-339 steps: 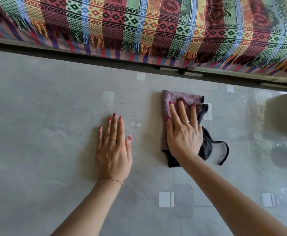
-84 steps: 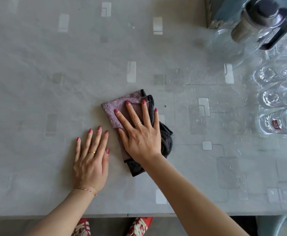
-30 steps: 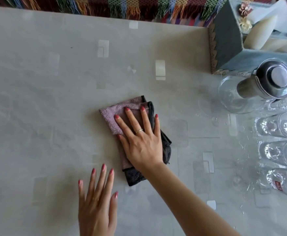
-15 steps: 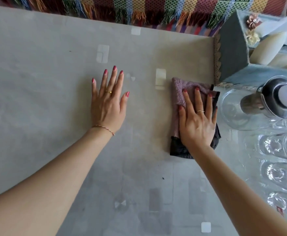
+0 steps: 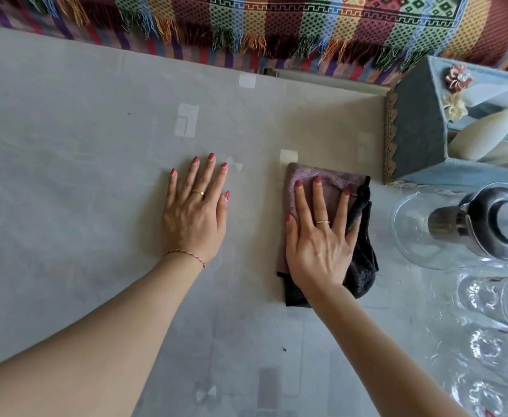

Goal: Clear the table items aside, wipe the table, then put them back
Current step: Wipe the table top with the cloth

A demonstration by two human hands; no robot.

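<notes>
A folded mauve and black cloth [image 5: 364, 266] lies on the grey table [image 5: 66, 176], right of centre. My right hand [image 5: 319, 236] presses flat on it with straight, spread fingers. My left hand [image 5: 194, 215] rests flat on the bare table to the left of the cloth, fingers straight. At the right stand a glass jug [image 5: 469, 227] with a metal lid, several clear glasses [image 5: 493, 299] lying in a row, and a grey-blue box [image 5: 412, 130] holding pale candles.
A striped, fringed woven cover [image 5: 276, 25] hangs along the table's far edge. The jug stands close to the right of the cloth, and the box sits just beyond the cloth's far right corner.
Since a second ago my right hand has slid the cloth to the right and away from me, next to the box and jug. My left hand has moved forward and lies flat on the table.
</notes>
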